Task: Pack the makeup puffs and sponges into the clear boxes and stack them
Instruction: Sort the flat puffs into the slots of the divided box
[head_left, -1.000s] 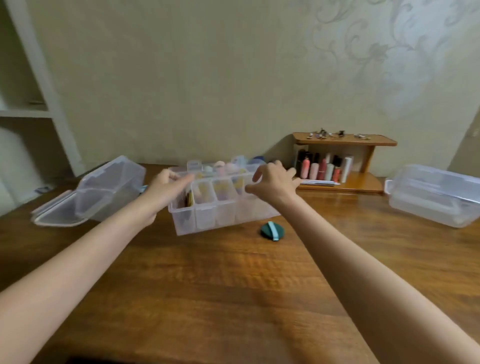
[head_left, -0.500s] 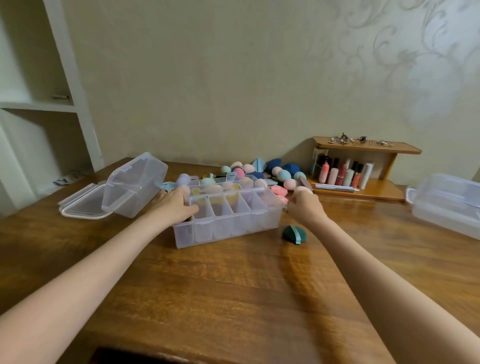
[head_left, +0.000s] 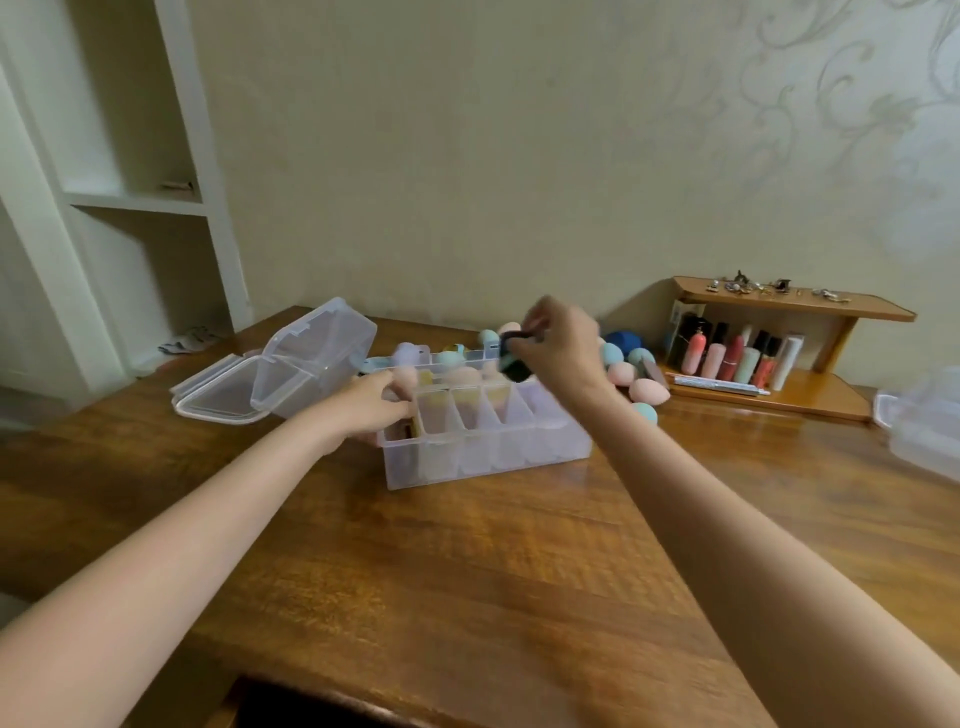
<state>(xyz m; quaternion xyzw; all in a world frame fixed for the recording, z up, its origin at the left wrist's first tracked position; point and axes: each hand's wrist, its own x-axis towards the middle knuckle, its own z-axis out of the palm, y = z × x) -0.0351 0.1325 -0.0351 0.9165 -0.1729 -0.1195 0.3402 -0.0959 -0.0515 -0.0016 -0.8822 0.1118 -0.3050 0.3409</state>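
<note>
You held a dark green puff over the clear box.

Your right hand (head_left: 558, 345) had a tight grip on the dark green puff (head_left: 516, 368), fingers curled and pinching it from the top, just above the back row of the divided clear box (head_left: 483, 441). Your left hand (head_left: 371, 410) rested on the box's left end with its fingers bent over the rim. Some slots had puffs in them. More sponges (head_left: 647, 391) lay in a pile behind the box on the table (head_left: 467, 571). An open clear box (head_left: 280, 376) sat to the left. A small wooden shelf (head_left: 779, 353) with makeup stood to the right.
</note>
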